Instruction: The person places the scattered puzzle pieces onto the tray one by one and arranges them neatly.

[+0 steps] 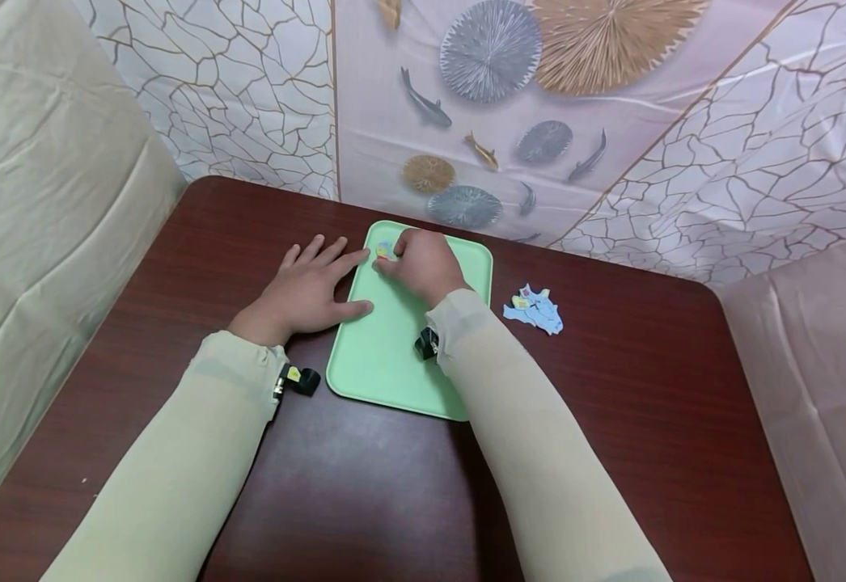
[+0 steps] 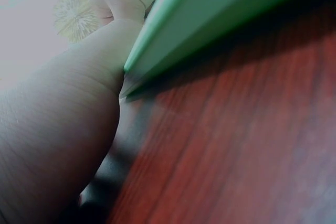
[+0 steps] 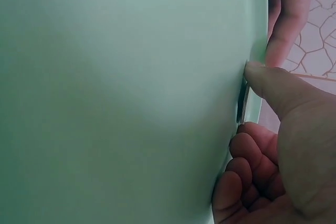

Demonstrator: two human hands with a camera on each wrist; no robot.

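Observation:
A light green tray [image 1: 387, 347] lies on the table. Over its far part, my right hand [image 1: 429, 263] has its fingers curled and pinches a small blue puzzle piece [image 1: 383, 249] with yellow and red patches near the far left corner. Seen from the right wrist, the piece [image 3: 243, 102] shows as a thin edge between the thumb [image 3: 265, 80] and the curled fingers, low against the tray surface. My left hand [image 1: 306, 291] rests with spread fingers at the tray's left edge, its thumb reaching over the rim and the other fingers pointing toward the far side.
Right of the tray, several light blue puzzle pieces [image 1: 535, 309] lie in a loose, overlapping pile on the dark wooden table [image 1: 634, 404]. A patterned cloth [image 1: 467, 145] hangs behind the table's far edge, with pale fabric along both sides.

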